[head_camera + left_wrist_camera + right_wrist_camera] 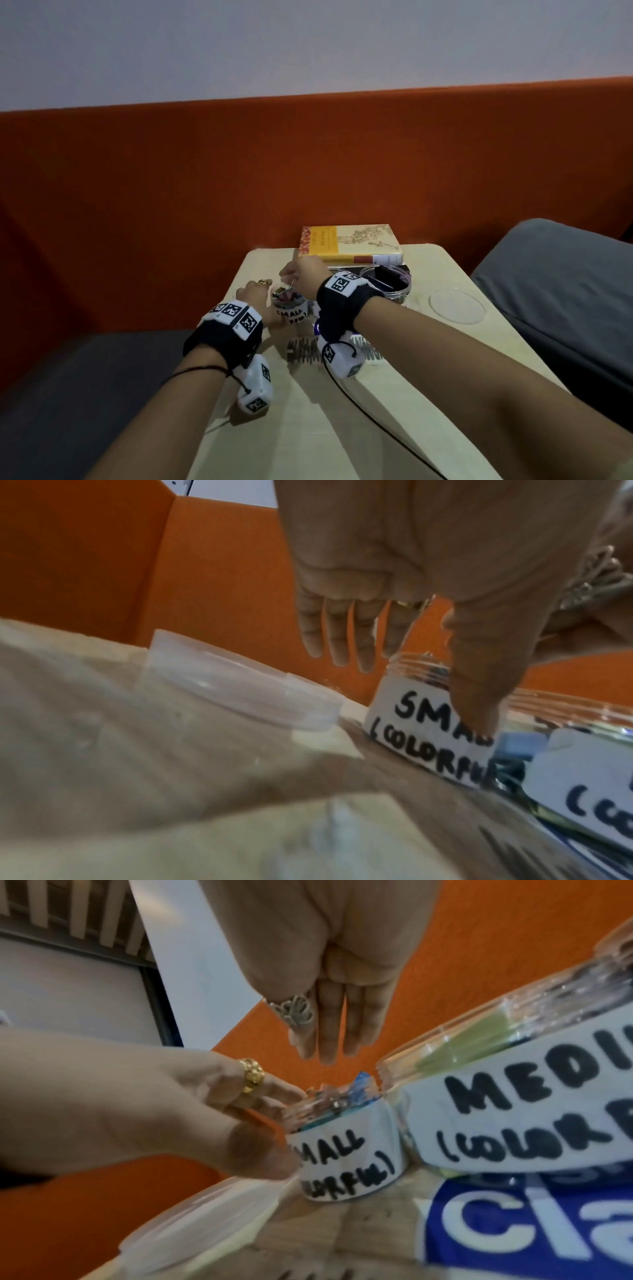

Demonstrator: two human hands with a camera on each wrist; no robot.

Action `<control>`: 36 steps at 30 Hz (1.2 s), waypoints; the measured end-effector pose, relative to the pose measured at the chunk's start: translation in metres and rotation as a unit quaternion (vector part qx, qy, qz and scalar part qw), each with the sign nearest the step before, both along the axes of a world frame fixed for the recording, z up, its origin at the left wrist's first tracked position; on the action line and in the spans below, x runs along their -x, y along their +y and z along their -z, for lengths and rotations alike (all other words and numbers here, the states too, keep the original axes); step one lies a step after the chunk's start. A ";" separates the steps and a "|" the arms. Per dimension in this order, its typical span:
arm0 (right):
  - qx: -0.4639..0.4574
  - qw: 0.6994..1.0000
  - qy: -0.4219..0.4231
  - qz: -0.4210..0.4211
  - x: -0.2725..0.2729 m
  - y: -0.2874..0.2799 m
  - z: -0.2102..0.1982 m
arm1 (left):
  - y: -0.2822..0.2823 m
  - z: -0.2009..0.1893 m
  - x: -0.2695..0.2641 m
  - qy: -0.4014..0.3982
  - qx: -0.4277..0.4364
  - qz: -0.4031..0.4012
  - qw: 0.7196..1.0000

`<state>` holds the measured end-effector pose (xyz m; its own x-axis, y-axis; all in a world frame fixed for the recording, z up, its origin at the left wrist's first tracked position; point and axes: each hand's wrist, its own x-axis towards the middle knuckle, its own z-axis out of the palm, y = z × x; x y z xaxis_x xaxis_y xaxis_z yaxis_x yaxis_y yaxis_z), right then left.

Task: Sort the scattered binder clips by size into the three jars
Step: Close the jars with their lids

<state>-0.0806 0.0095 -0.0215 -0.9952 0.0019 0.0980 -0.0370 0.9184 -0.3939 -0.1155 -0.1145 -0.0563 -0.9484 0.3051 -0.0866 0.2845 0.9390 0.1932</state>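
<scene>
Sorting looked nearly done: the small jar [346, 1153], brim-full of colourful clips [356, 1093], stood on the worktop [342, 411] just beside the medium jar [514, 1096], with no loose clips visible. The left hand [120, 1110] gripped it. The right hand [325, 947] hovered above, fingers [329, 1031] straight and empty.

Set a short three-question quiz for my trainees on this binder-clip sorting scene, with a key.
1. True or false: the small jar, held by the left hand, has a lid screwed on.
2. Where is the right hand? A: over the small jar. B: flat on the table. C: on the book.
3. Fill in: the label on the neighbouring jar, cut off at the edge of the right wrist view, starts with the letters ____.

Key: 1 false, its mouth is open and clips show inside. 2 A. 3 MEDI.
</scene>
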 end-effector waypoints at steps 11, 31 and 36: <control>-0.088 0.992 -0.089 -0.017 0.023 0.014 0.020 | -0.026 -0.015 0.055 -0.054 0.047 -0.072 0.995; 0.060 0.997 -0.042 -0.009 0.038 0.029 0.042 | 0.013 -0.023 0.056 0.031 0.298 0.026 0.954; 0.058 0.997 -0.048 -0.017 0.039 0.030 0.041 | 0.026 -0.027 0.048 0.039 0.359 0.033 0.932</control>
<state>-0.1193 0.0396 -0.0629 -0.9996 -0.0266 0.0032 -0.0246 0.8654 -0.5004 -0.1633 -0.0882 -0.0297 -0.9417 0.2526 -0.2223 0.3327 0.7983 -0.5020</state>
